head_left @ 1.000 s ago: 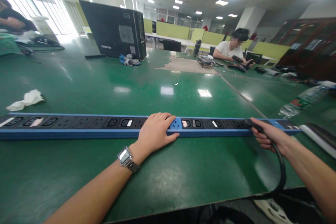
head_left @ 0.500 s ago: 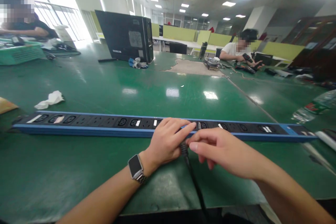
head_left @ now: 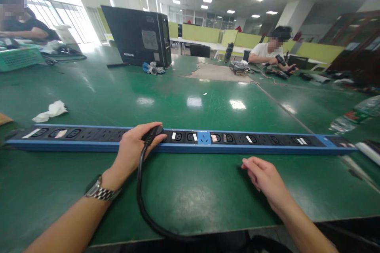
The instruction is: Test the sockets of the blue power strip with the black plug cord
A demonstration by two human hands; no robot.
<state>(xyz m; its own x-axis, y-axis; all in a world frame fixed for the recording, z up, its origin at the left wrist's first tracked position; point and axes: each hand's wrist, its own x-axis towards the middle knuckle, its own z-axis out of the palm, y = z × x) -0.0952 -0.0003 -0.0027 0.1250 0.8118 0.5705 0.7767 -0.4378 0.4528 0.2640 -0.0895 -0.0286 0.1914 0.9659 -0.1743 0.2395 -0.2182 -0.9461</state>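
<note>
A person's left hand point(head_left: 129, 152), a metal-banded watch point(head_left: 102, 191) at its wrist, grips a black plug point(head_left: 156, 130) between thumb and fingers at the top of a long blue-and-black power strip point(head_left: 184, 149) on a green table point(head_left: 190, 189). The hand hides part of the plug, and whether it is seated in a socket cannot be told. From the plug, a thick black cable point(head_left: 139, 189) curves down toward the near edge of the table.

The right hand point(head_left: 261, 174) hovers on the near side of the strip, right of center, its fingers curled in narrowly near the thumb, apart from the strip.

The strip stretches across the scene from left to right, a single blue socket point(head_left: 204, 138) near its middle. Beyond its left end lies a crumpled white tissue point(head_left: 51, 111); at right, a clear plastic bottle point(head_left: 354, 115) lies on its side. Farther back stands a black computer tower point(head_left: 138, 37), gray-and-blue gloves point(head_left: 153, 68) at its base. A green basket point(head_left: 19, 58) sits at far left beside a person in a dark top point(head_left: 26, 27), while a person in a white shirt point(head_left: 264, 52) works at far right.
</note>
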